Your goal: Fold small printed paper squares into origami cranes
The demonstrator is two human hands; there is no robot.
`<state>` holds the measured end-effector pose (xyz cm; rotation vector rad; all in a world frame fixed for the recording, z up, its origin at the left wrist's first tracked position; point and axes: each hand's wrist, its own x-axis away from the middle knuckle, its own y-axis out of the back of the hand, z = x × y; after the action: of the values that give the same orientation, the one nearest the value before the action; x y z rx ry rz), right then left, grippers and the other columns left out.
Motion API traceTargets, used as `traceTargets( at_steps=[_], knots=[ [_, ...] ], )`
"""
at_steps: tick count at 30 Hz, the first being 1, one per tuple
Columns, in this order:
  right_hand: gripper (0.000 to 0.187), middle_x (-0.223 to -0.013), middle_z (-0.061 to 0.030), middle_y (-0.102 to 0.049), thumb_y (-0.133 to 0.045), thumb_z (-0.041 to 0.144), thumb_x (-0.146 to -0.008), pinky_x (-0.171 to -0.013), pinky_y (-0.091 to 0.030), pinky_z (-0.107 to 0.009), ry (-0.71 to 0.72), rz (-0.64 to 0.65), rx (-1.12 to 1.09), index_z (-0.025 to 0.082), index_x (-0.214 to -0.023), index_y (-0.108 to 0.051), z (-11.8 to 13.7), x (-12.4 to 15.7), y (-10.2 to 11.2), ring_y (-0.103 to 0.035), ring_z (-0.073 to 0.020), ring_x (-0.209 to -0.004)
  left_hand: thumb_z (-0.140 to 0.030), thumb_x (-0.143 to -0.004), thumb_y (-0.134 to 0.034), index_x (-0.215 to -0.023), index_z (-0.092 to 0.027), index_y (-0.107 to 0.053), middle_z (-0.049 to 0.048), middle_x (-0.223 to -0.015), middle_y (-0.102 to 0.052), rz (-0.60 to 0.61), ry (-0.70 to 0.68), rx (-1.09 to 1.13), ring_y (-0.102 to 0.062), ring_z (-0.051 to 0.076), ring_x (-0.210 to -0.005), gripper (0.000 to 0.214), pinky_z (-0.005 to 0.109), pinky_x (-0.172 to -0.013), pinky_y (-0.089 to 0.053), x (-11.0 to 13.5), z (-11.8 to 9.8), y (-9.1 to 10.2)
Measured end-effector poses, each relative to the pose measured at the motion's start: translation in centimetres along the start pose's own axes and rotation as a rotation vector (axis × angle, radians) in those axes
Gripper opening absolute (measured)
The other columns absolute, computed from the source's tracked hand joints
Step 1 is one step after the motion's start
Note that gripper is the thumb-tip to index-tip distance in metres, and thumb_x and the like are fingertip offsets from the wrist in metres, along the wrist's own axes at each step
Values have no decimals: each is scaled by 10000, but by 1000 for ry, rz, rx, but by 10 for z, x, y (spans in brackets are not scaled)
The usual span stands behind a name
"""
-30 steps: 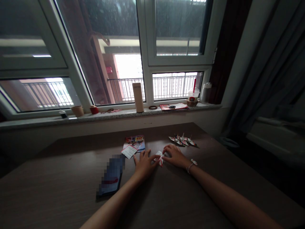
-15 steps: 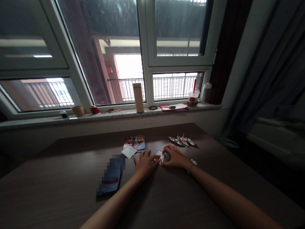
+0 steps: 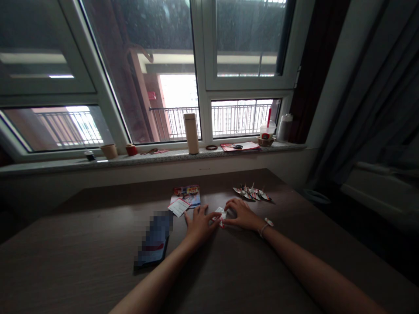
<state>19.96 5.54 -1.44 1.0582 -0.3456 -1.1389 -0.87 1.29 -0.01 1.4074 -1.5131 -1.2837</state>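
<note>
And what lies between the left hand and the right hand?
In the head view, a small white paper with red marks lies between the left hand and the right hand.

Beyond the dark table (image 3: pixel 216 274), a pale-framed window (image 3: pixel 170 39) glows; a curtain (image 3: pixel 363 87) hangs right.

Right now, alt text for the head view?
Left hand and right hand meet at a small red-white paper on a brown table. Folded paper pieces lie beyond the right hand; a white paper square and a pixelated dark slab lie by the left.
</note>
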Motion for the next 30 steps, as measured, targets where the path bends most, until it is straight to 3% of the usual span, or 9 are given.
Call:
traceTargets(
  at_steps=[8, 17, 30],
  knots=[
    [362, -1127, -56, -602, -733, 400, -725, -1005, -368, -395, 22, -84, 84, 222, -1012, -603, 8, 2, -2, -498, -249, -1125, -588, -883, -478, -1180, -500, -636, 29, -1481, -442, -2, 14, -7, -296, 370, -1401, 347, 760, -1064, -66, 0, -2, 2],
    [184, -1083, -46, -627, -638, 324, -834, -956, -373, -363, -7, -92, 146, 228, -991, -639, 9, -5, -4, -517, -226, -1084, -594, -875, -486, -1167, -515, -634, 10, -1486, -440, 18, 16, 4, -290, 367, -1408, 337, 762, -1063, -70, -2, -1, 2],
    [141, -1095, -41, -619, -561, 299, -888, -916, -381, -365, -43, -93, 209, 262, -981, -660, 11, -9, -5, -512, -226, -1073, -582, -880, -486, -1169, -490, -647, 13, -1488, -441, 34, 16, 25, -281, 376, -1410, 344, 752, -1074, -64, -1, -4, 5]
  ],
)
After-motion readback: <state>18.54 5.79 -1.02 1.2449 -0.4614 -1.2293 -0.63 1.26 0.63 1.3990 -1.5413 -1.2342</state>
